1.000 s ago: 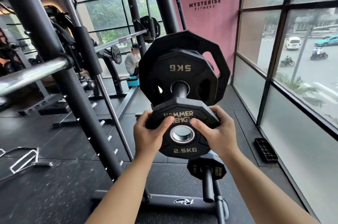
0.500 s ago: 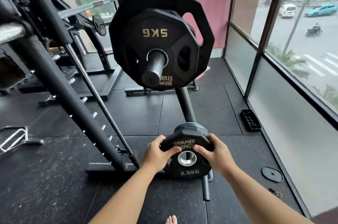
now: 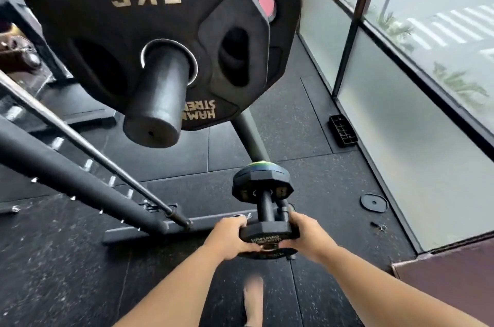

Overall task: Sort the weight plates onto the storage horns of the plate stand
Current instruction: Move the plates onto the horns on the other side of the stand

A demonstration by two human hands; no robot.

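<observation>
Your left hand (image 3: 232, 235) and right hand (image 3: 307, 237) grip the 2.5 kg plate (image 3: 268, 236), now lowered from the upper horn (image 3: 157, 102) to the tip of the low horn (image 3: 267, 210); threading it looks next.

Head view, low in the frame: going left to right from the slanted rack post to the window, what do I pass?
Slanted rack post → left hand → small plate, gripped by both hands → right hand → flat disc on the floor → window.

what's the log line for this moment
left hand, right hand: grip small plate | at: lower horn end | stored plate: farther along horn
</observation>
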